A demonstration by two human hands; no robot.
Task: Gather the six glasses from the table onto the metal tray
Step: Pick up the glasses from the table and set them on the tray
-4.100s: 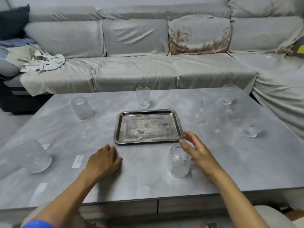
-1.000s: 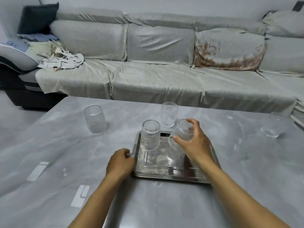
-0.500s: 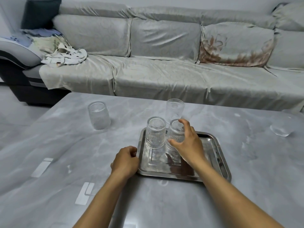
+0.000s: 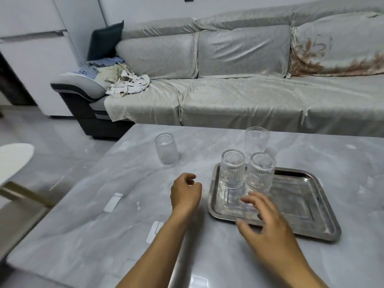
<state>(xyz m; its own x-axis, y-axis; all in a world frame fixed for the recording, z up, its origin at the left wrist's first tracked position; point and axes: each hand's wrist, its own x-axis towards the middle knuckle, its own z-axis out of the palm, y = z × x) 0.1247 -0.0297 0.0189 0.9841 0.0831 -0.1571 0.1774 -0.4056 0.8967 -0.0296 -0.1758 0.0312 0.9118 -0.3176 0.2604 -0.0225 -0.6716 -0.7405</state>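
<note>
A metal tray (image 4: 307,206) lies on the grey marble table (image 4: 104,225). Two ribbed glasses stand upright side by side at its far left corner: one on the left (image 4: 231,169) and one on the right (image 4: 260,171). A third glass (image 4: 256,139) stands on the table just behind the tray. A fourth glass (image 4: 166,148) stands further left on the table. My right hand (image 4: 264,221) hovers over the tray's near edge, fingers spread, holding nothing. My left hand (image 4: 185,194) rests loosely curled just left of the tray, holding nothing.
A grey covered sofa (image 4: 239,96) runs along the table's far side, with a crumpled cloth (image 4: 128,83) on its left end. A white round seat (image 4: 12,159) stands at the left over the floor. White tape strips (image 4: 113,201) mark the table.
My right hand let go of the second glass on the tray and drew back toward me. The view swung left, so the glasses on the right went out of sight.
</note>
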